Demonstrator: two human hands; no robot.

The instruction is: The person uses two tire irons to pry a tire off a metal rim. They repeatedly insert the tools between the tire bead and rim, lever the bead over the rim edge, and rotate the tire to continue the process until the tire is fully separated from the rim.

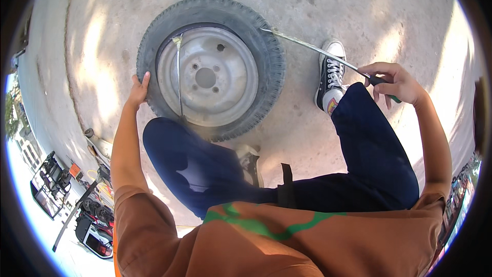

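A black tyre (271, 64) lies on the ground in front of me, around a dusty silver steel wheel rim (233, 79). My left hand (138, 90) grips the tyre's left edge, its thumb on the sidewall. My right hand (397, 83) is closed round the black and green handle of a long pry bar (318, 50). Its thin bent tip reaches the upper right of the tyre's sidewall. A second metal bar (179, 74) lies across the rim's left part. Its broad upper end sits near the rim's edge, its lower end beside my left knee.
My black and white sneaker (333, 69) stands right of the tyre, under the pry bar. The other sneaker (249, 164) shows partly below it. Tools and machine parts (95, 215) lie at the lower left. Sunlit concrete (359, 0) surrounds the wheel.
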